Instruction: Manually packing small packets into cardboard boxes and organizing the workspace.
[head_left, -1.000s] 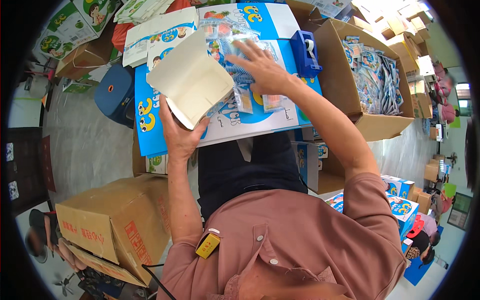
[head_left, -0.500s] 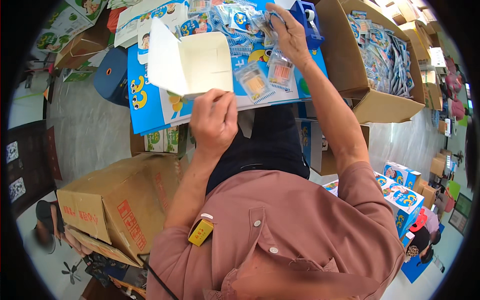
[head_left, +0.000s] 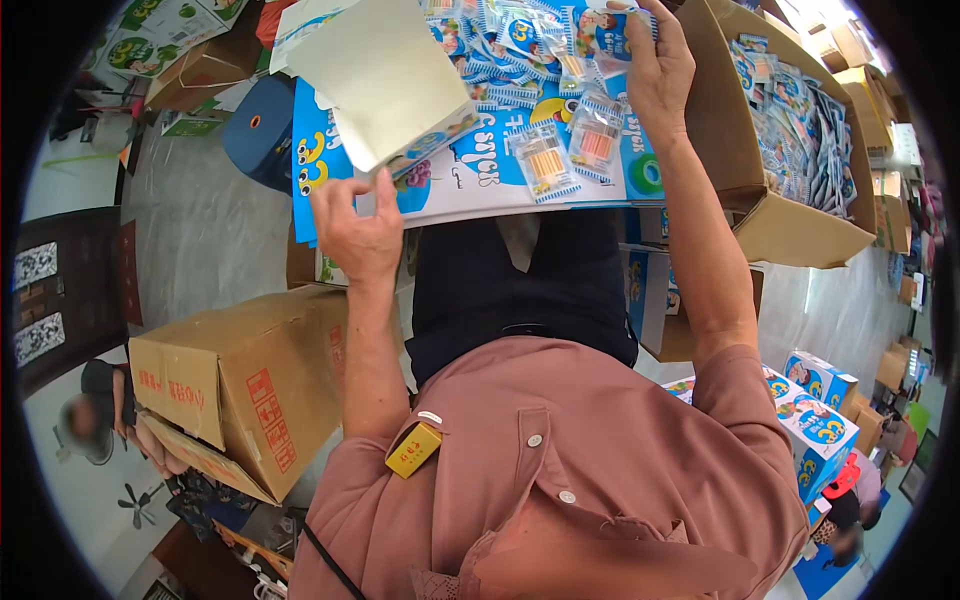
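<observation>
A small carton with a plain white lid (head_left: 385,75) sits at the left of the table, its lid down over the opening and a printed side facing me. Beside its near corner is my left hand (head_left: 360,230), fingers apart and holding nothing; whether the thumb touches the carton I cannot tell. My right hand (head_left: 662,80) grips a blue printed snack packet (head_left: 602,35) at its right edge. Between the hands lie a clear packet of yellowish sticks (head_left: 547,165) and one of pinkish sticks (head_left: 597,142). Behind them spreads a pile of snack packets (head_left: 505,50).
Flat blue printed cardboard (head_left: 460,195) covers the table top. A green tape roll (head_left: 647,173) lies near its right edge. To the right stands an open carton (head_left: 800,225) full of packets. A blue bin (head_left: 258,135) and a large brown carton (head_left: 235,390) are on the left.
The white lid has come down over the carton's opening. My left hand has let go and moved left, fingers spreading. My right hand has moved right from the pile with a packet.
</observation>
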